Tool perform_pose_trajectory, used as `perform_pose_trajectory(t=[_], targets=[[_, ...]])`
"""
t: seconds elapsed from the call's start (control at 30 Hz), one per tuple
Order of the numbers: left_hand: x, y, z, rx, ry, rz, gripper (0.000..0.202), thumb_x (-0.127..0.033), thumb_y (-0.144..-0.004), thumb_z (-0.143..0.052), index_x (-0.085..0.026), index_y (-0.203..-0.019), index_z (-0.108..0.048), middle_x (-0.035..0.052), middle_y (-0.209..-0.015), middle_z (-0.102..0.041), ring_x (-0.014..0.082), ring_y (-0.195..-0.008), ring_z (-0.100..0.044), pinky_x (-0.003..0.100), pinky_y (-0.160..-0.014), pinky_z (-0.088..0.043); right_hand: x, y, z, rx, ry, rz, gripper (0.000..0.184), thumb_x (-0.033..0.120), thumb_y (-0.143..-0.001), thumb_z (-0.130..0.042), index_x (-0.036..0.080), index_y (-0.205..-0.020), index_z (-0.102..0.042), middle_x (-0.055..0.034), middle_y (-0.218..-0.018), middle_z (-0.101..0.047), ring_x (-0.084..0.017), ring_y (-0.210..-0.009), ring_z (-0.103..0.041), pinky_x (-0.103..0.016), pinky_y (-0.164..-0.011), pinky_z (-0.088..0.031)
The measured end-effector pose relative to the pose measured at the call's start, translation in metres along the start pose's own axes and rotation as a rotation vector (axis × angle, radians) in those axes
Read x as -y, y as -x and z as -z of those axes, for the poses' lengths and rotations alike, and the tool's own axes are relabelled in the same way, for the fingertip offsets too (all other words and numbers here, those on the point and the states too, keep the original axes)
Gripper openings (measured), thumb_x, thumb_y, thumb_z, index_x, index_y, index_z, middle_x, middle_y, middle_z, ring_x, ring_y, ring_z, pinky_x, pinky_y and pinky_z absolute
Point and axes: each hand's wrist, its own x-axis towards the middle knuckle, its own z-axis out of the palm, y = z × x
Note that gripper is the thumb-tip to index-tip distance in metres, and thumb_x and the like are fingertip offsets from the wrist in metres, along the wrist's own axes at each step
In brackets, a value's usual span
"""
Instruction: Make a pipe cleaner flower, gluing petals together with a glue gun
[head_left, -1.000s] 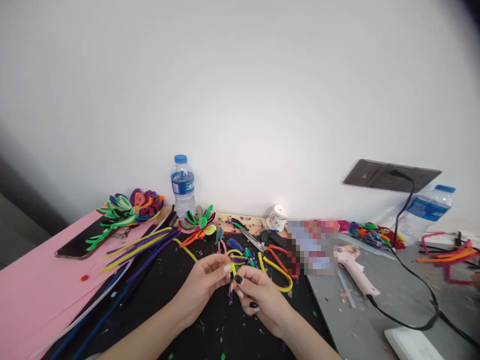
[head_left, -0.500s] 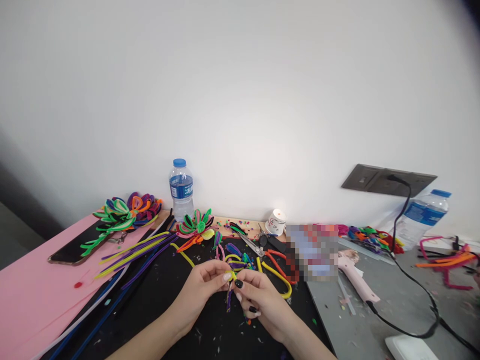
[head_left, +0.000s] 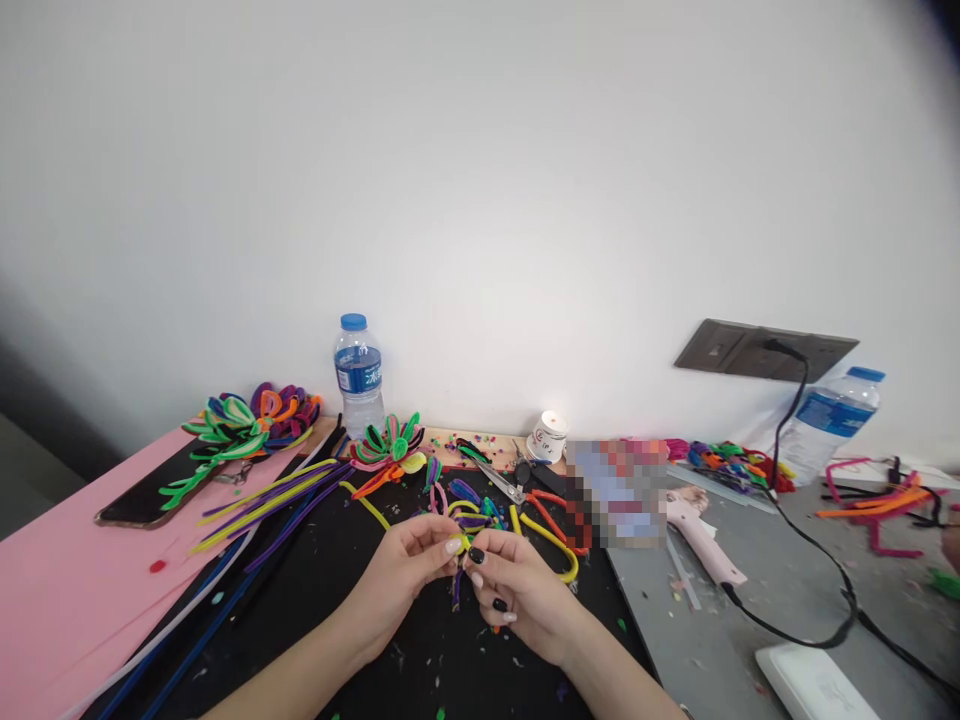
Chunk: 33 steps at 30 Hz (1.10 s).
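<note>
My left hand (head_left: pixel 409 570) and my right hand (head_left: pixel 516 592) meet over the black mat (head_left: pixel 330 600), both pinched on a small twist of pipe cleaners (head_left: pixel 460 560) with yellow, purple and black strands. A purple end hangs down between the hands. Loose bent pipe cleaners (head_left: pixel 480 505) lie just behind my fingers, and a yellow loop (head_left: pixel 559 545) curves to the right of my right hand.
A finished pipe-cleaner flower (head_left: pixel 388 445), a water bottle (head_left: pixel 358 375), scissors (head_left: pixel 499 482) and a tape roll (head_left: pixel 547 437) stand behind. Straight pipe cleaners (head_left: pixel 262 500), a phone (head_left: pixel 142 495) and another flower (head_left: pixel 251 420) lie left. A pink glue gun (head_left: pixel 701 540) with black cable lies right.
Both hands have stayed together on the pipe cleaners, the fingers shifting slightly. The view has drifted a little to the right.
</note>
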Motion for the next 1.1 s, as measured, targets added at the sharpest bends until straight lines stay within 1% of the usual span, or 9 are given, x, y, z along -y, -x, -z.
perform_pose_trajectory(t=[0.2,0.4,0.57,0.77,0.97,1.03,1.1], targets=[[0.0003,0.0005,0.0000,0.011,0.030,0.034,0.015,-0.026,-0.067,-0.069,-0.016,-0.076,-0.064,0.0002,-0.071,-0.060,0.0133,-0.069,-0.054,0.028,-0.070,-0.045,-0.0013,-0.0015,0.0030,0.014,-0.011,-0.011,0.022,0.030,-0.073,-0.067,0.014,-0.070,-0.052,0.0044,-0.060,-0.048,-0.001,-0.038,-0.029,-0.018,-0.036,-0.012],[0.0002,0.0010,0.0000,0.032,0.056,0.047,0.015,-0.024,-0.069,-0.068,-0.019,-0.082,-0.063,-0.0014,-0.072,-0.060,0.0116,-0.070,-0.054,0.027,-0.073,-0.045,0.0009,-0.0004,0.0023,0.011,-0.124,-0.021,0.019,0.024,-0.072,-0.067,0.014,-0.069,-0.051,0.0047,-0.058,-0.047,-0.002,-0.040,-0.031,-0.017,-0.037,-0.012],[-0.0007,0.0009,-0.0009,0.035,0.059,0.044,0.018,-0.023,-0.068,-0.069,-0.018,-0.085,-0.064,0.0009,-0.075,-0.063,0.0131,-0.073,-0.057,0.028,-0.073,-0.046,0.0010,-0.0004,0.0040,-0.025,-0.179,-0.019,0.021,0.025,-0.071,-0.068,0.016,-0.069,-0.049,0.0049,-0.057,-0.047,-0.003,-0.042,-0.032,-0.017,-0.038,-0.013],[-0.0019,0.0001,-0.0005,0.024,-0.042,0.042,0.025,-0.023,-0.064,-0.071,-0.017,-0.087,-0.065,0.0034,-0.079,-0.067,0.0160,-0.074,-0.059,0.029,-0.071,-0.046,0.0021,-0.0014,0.0057,-0.069,-0.144,0.042,0.026,0.028,-0.071,-0.068,0.018,-0.066,-0.045,0.0059,-0.055,-0.045,-0.004,-0.042,-0.031,-0.017,-0.038,-0.013],[0.0017,-0.0042,0.0036,0.005,-0.068,0.028,0.029,-0.021,-0.061,-0.073,-0.017,-0.089,-0.064,0.0051,-0.081,-0.070,0.0177,-0.076,-0.062,0.028,-0.071,-0.046,0.0024,-0.0021,0.0051,-0.077,-0.075,0.094,0.024,0.029,-0.073,-0.065,0.015,-0.065,-0.047,0.0054,-0.056,-0.044,-0.003,-0.041,-0.026,-0.017,-0.038,-0.012],[0.0015,-0.0044,0.0039,0.003,-0.074,0.017,0.029,-0.021,-0.061,-0.073,-0.016,-0.088,-0.064,0.0058,-0.081,-0.071,0.0185,-0.078,-0.062,0.030,-0.073,-0.046,0.0025,-0.0023,0.0053,-0.076,-0.079,0.100,0.023,0.028,-0.074,-0.065,0.015,-0.065,-0.047,0.0056,-0.055,-0.043,-0.003,-0.042,-0.026,-0.018,-0.038,-0.012],[0.0005,-0.0040,0.0035,0.017,-0.073,0.004,0.030,-0.020,-0.061,-0.073,-0.016,-0.089,-0.065,0.0069,-0.085,-0.071,0.0201,-0.083,-0.063,0.032,-0.078,-0.046,0.0026,-0.0025,0.0057,-0.071,-0.090,0.105,0.022,0.027,-0.075,-0.064,0.016,-0.065,-0.048,0.0058,-0.054,-0.042,-0.003,-0.042,-0.026,-0.018,-0.038,-0.012]])
